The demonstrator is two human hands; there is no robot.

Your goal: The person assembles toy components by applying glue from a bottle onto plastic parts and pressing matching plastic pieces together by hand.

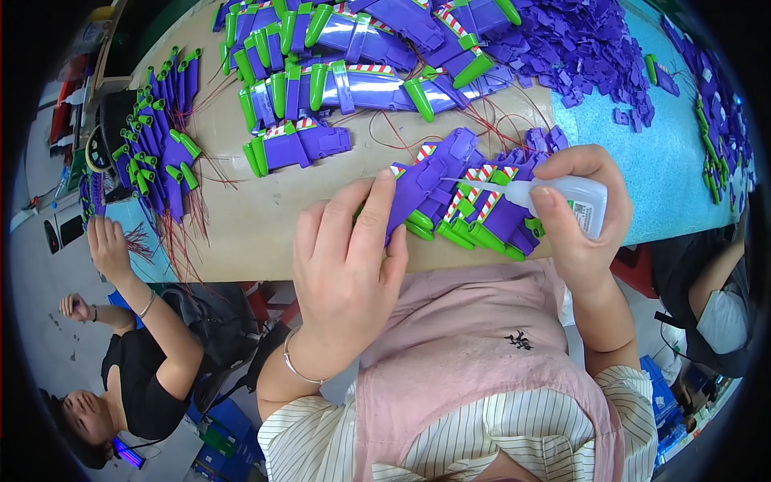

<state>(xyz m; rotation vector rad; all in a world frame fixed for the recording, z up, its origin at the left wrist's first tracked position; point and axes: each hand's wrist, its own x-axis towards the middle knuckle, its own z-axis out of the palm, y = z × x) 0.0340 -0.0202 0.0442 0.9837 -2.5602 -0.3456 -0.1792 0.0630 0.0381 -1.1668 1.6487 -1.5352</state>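
My right hand (580,233) is closed around a small white squeeze bottle (590,197) with a long thin nozzle. The bottle lies nearly level, and its nozzle tip points left at a purple plastic wing piece (416,186), at or just over the surface; contact cannot be made out. My left hand (345,249) grips that wing piece by its left end, with fingers on top and the thumb near the lower edge. Just right of it, several purple wings with green tubes and red-and-white striped strips (486,213) lie together under the nozzle.
Rows of striped purple-and-green wings (353,88) lie farther back. A heap of small purple pieces (570,52) covers the back right. Purple parts with green ends and red wires (157,153) lie at left. One co-worker (140,361) sits left, another (715,297) right.
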